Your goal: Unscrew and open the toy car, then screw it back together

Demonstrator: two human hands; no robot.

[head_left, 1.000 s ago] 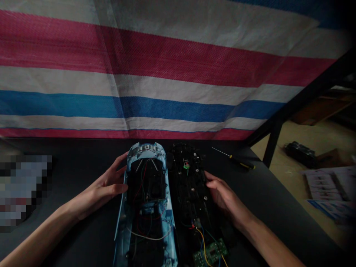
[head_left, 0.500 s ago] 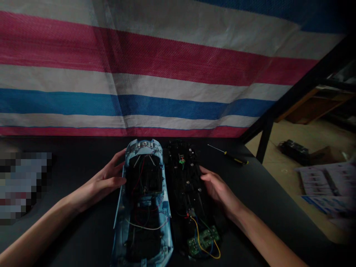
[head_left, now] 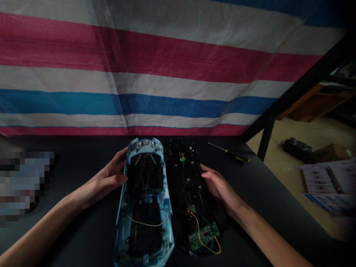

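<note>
A light-blue toy car body shell [head_left: 169, 207] lies upside down on the black table, its hollow inside and thin red and white wires showing. Along its left side my left hand [head_left: 109, 180] grips it, thumb on the edge and some fingers hidden behind the shell. Close beside it on the right is the black toy car chassis [head_left: 185, 189], with screws along its length. A green circuit board [head_left: 204, 236] with yellow, blue and green wires sits at the chassis's near end. My right hand [head_left: 218, 187] holds the chassis by its right side, with several fingers hidden.
A black-and-yellow screwdriver [head_left: 236, 156] lies on the table [head_left: 267, 200] at the back right. A blurred-out object [head_left: 25, 185] is at the left. Behind hangs a striped plastic sheet [head_left: 167, 81]. Past the table's right edge, packaging [head_left: 328, 181] lies on the floor.
The view has shifted slightly. Both hands keep their places on the shell and the chassis, and neither part has visibly moved on the table.
</note>
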